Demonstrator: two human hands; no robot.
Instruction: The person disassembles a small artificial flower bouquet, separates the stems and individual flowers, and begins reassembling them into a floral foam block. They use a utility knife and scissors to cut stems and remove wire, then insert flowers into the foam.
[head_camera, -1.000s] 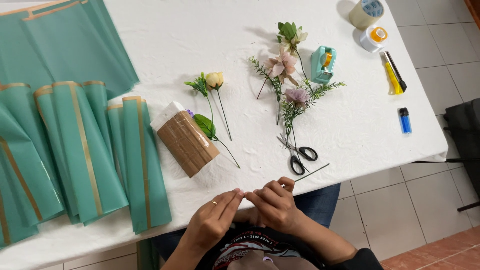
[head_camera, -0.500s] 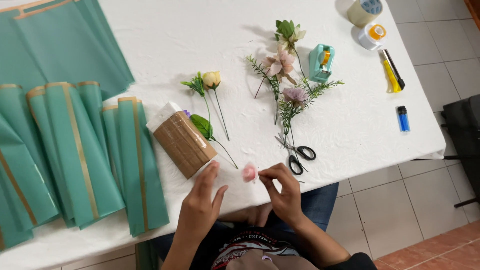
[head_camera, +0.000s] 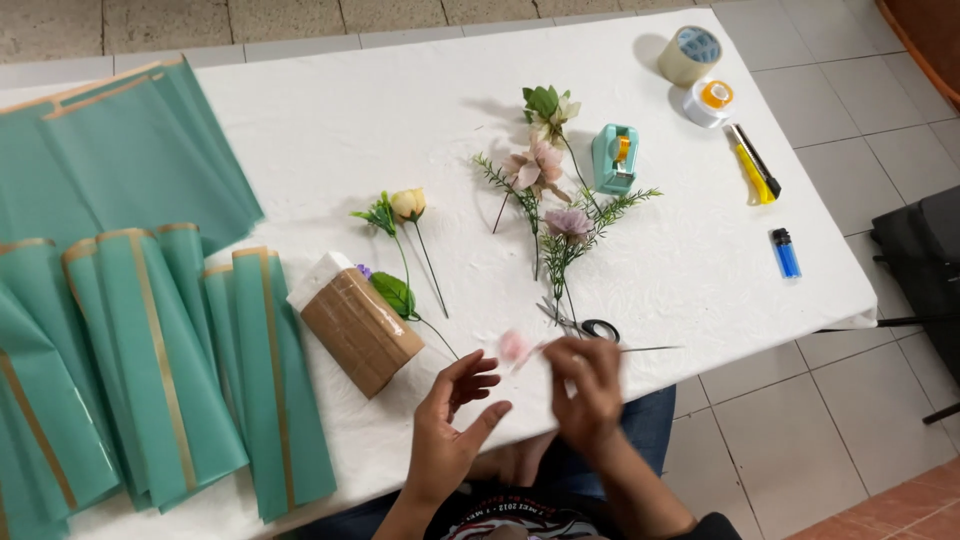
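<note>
Pink flower betw. hands, at right hand fingertips, left hand open.

Glossy teal wrapping sheets; matt white tablecloth.

You see a white bench with teal wrapping sheets edged in gold stripes. Your fingers pinch a pale pink flower. Beside them lie a blue lighter and a yellow utility knife.

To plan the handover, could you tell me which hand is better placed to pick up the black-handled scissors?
Probably the right hand: it sits just below the black-handled scissors, though it seems to be pinching a small pink flower. The left hand is open but further off.
</note>
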